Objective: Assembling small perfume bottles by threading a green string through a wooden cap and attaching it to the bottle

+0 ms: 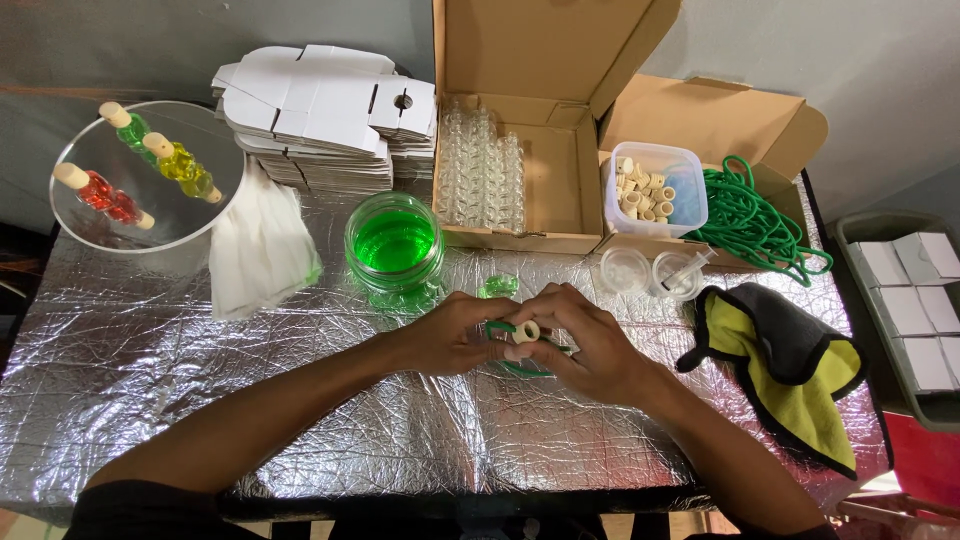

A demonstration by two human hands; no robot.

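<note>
My left hand (455,335) and my right hand (590,340) meet over the middle of the foil-covered table (200,370). Between their fingertips they pinch a small cream cork stopper (526,331) with a green cord (520,366) threaded at it; the cord loops under my fingers. Just behind my hands lies a small bottle of green liquid (498,287). A glass jar of green liquid (394,243) stands behind my left hand.
An open cardboard box of empty glass bottles (482,165), a tub of corks (650,188), a coil of green cord (755,222), two small cups with a syringe (655,272), a yellow-black cloth (790,370), flat white cartons (320,115), a white cloth (258,245), a round plate with coloured bottles (140,175).
</note>
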